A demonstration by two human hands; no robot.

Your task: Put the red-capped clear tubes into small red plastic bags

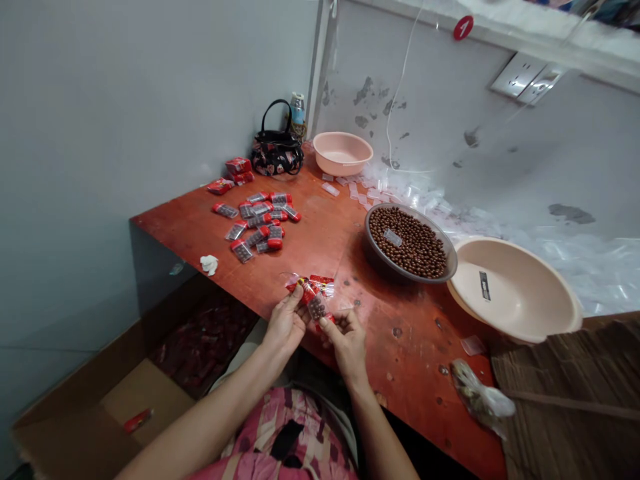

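Near the table's front edge, my left hand [286, 323] pinches the upper left end of a small clear pack of brown balls [316, 307] with red wrapping. At its lower right end, my right hand [349, 343] grips the same pack between thumb and fingers. Red printed wrappers [323, 283] lie on the table just behind the hands. Farther back on the left is a loose pile of similar red-ended packs [260, 220]. A grey bowl [373, 257] to the right is full of brown balls [410, 250], with a small clear case [393, 237] on top.
Beige basins [530, 287] stand right, a pink basin [343, 163] at the back. Clear plastic cases [435, 200] line the wall. A handbag [277, 153] and red bundles [239, 167] sit back left. A tied bag [480, 393] lies beside stacked cardboard [575, 380]. A carton [90, 393] stands below left.
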